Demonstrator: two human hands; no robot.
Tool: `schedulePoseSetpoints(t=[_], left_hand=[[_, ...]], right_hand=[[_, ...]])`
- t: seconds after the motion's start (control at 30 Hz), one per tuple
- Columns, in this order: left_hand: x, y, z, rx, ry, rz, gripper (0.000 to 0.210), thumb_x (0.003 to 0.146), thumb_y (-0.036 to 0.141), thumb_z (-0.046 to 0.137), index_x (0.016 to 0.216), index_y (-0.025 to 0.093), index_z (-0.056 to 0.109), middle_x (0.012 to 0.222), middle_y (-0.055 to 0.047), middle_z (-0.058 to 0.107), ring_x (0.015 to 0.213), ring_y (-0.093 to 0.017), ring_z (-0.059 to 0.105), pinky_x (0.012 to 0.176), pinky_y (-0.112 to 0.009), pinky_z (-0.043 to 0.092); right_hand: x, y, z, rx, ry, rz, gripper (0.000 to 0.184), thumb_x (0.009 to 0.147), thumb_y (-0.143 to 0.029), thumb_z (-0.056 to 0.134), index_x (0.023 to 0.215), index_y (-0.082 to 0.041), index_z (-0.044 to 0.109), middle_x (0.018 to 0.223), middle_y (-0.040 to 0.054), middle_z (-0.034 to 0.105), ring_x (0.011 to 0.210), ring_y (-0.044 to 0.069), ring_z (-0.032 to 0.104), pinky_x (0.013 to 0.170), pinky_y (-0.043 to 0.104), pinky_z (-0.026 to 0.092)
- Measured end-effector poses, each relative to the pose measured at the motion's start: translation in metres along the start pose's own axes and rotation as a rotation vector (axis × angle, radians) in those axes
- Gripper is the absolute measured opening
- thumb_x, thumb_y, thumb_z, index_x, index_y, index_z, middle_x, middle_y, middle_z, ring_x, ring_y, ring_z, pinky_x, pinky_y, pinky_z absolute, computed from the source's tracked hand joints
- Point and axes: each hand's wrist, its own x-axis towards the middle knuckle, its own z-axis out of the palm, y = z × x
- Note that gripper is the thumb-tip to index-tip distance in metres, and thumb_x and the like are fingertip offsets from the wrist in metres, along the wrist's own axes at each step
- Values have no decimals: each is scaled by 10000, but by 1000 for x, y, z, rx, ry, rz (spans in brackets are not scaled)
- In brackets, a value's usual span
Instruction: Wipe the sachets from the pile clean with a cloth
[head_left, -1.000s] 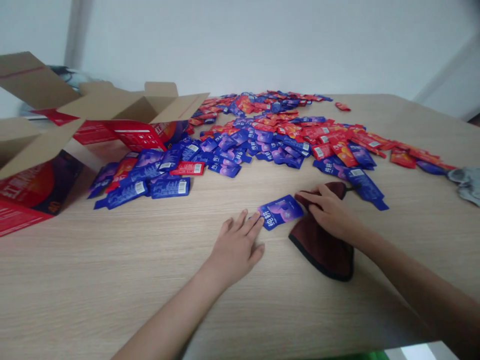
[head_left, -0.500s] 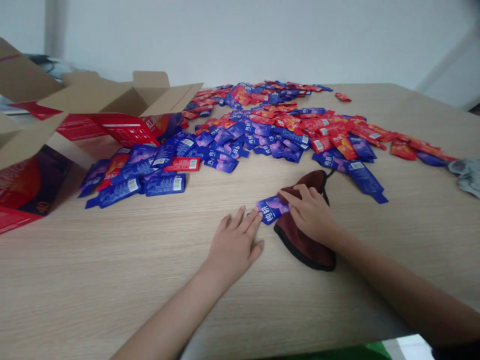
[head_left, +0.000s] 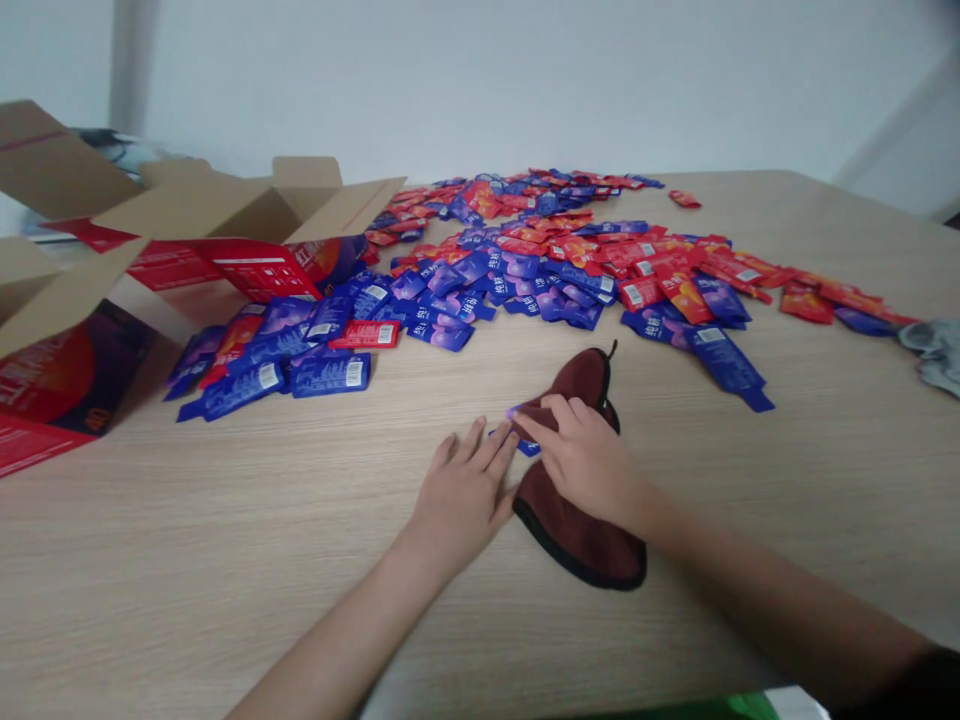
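My left hand (head_left: 466, 492) lies flat with its fingers stretched out. Its fingertips press on one end of a blue and purple sachet (head_left: 529, 447) lying on the table. A maroon cloth piece with black edging (head_left: 589, 535), shaped somewhat like an eye mask, covers most of that sachet. My right hand (head_left: 589, 462) grips the cloth in its middle, the index finger pointing left and pressing the cloth onto the sachet near the left fingertips. A short black cord (head_left: 613, 349) sticks up from the cloth's far end.
Blue and red sachets (head_left: 517, 275) are heaped across the back of the table (head_left: 225, 560). Two open red cartons with cardboard flaps, a nearer one (head_left: 45, 385) and a farther one (head_left: 259, 262), stand at the left. A crumpled grey cloth (head_left: 937, 350) lies at the right edge.
My right hand has slid the maroon cloth left and slightly nearer me, over the sachet, hiding most of its printed face. My left hand has stayed nearly still on the sachet's end.
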Motion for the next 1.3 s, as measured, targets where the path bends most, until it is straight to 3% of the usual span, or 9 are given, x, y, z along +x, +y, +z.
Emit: schedulePoseSetpoints(t=[0.13,0.27,0.43,0.57,0.7,0.83,1.0,1.17,1.3], left_hand=[[0,0,0,-13,-12,-6,572,977,459,345,1505,247,287,1578,12,256,1453,-284,225,1127,-524,288],[1,2,2,-35,-17,-24,576,977,467,341,1505,244,287,1579,17,249,1455,-288,218,1130,-544,282],[5,6,1,-9,-30,-54,592,949,416,407,1501,229,305,1567,-20,292,1449,-308,232,1122,-557,294],[9,12,-2,52,-71,-73,574,914,273,436,1477,189,364,1543,-59,346,1436,-332,260,1093,-568,338],[7,22,1,91,4,-124,546,934,276,393,1473,190,372,1548,-23,334,1420,-299,308,1094,-535,354],[-7,17,7,162,122,-323,563,947,382,364,1410,76,460,1498,-136,414,1386,-316,362,1060,-493,385],[-25,-49,5,247,209,-592,722,923,508,311,1344,-53,480,1403,-287,464,1314,-424,396,983,-563,393],[-24,-146,-6,185,254,-805,687,924,473,265,1371,-16,445,1405,-266,457,1304,-424,386,980,-576,381],[-20,-190,-14,181,297,-876,678,940,450,251,1339,-64,442,1295,-315,513,1254,-432,449,986,-537,387]], right_hand=[[-12,26,4,-22,-13,114,456,901,-190,415,1320,-247,587,1161,131,519,986,268,526,856,433,485],[-18,63,-11,11,-38,273,433,919,-219,397,1299,-251,603,1050,107,541,942,248,574,811,408,508],[-6,25,-23,110,109,147,445,940,-201,371,1345,-239,551,1128,120,533,1031,242,550,882,402,497],[-4,-9,-9,92,0,2,458,937,-179,376,1360,-246,539,1120,124,543,991,246,553,844,414,504],[-15,13,2,78,-80,75,449,920,-169,397,1314,-278,584,1103,105,542,954,231,563,858,424,501],[-29,49,-5,215,-37,176,422,919,-188,404,1279,-273,607,1102,83,526,984,208,570,890,394,501],[-35,56,-18,410,37,188,390,908,-207,451,1246,-302,620,1061,53,541,990,190,581,926,388,497],[-13,38,-21,480,67,178,397,876,-169,488,1215,-301,645,1042,48,564,972,186,595,928,396,496],[6,27,-18,511,13,132,402,879,-153,479,1226,-285,635,1099,46,556,1007,168,591,963,372,473]])
